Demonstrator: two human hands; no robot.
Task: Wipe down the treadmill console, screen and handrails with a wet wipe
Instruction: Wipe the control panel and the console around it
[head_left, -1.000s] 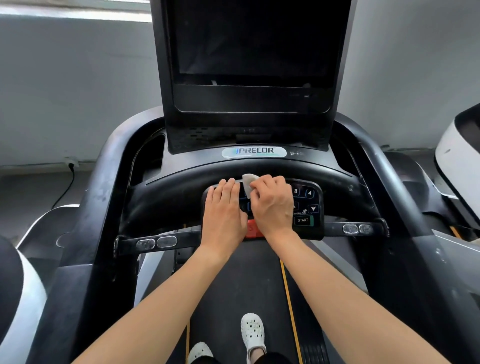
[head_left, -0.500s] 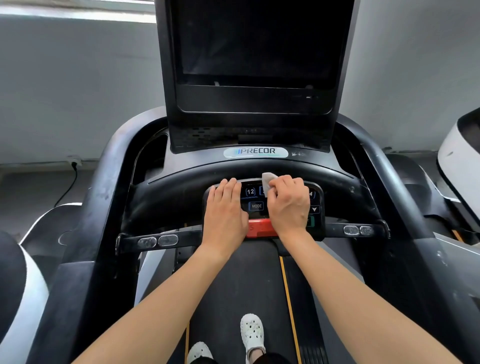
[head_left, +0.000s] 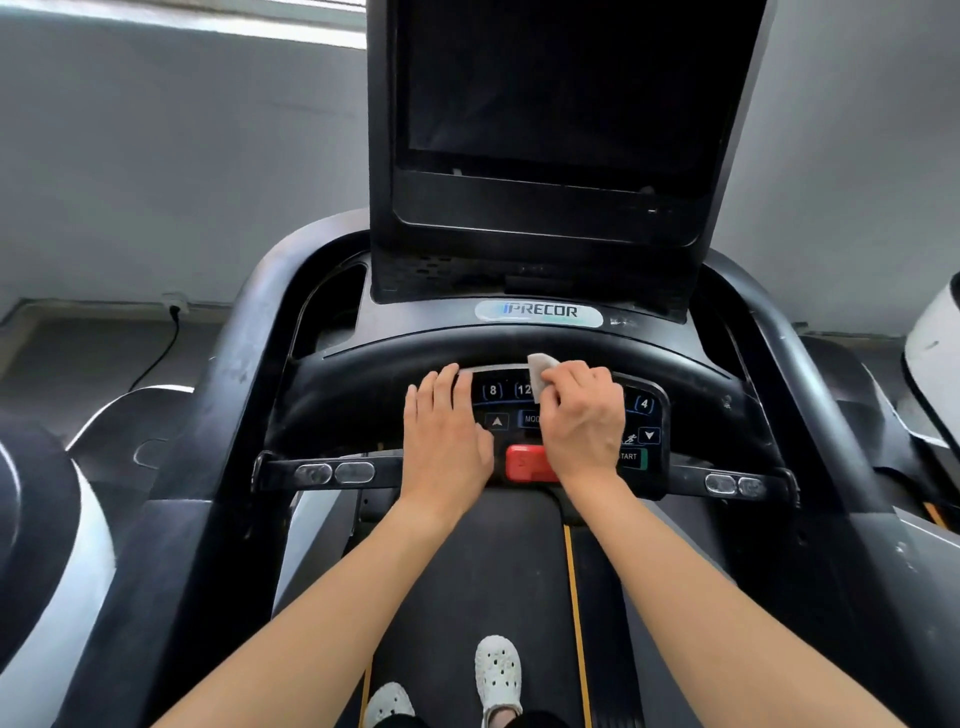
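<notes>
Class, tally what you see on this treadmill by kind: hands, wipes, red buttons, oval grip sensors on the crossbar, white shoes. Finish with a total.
Hands, left hand and right hand: 2
wipe: 1
red button: 1
oval grip sensors: 4
white shoes: 2
Total: 10

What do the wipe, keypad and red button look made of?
Wet wipe: thin white nonwoven cloth, likely; it creases softly in the right hand. Keypad: smooth glossy plastic face, by its sheen and printed numbers. Red button: moulded plastic, semi-gloss, probably; soft highlights on top.
</notes>
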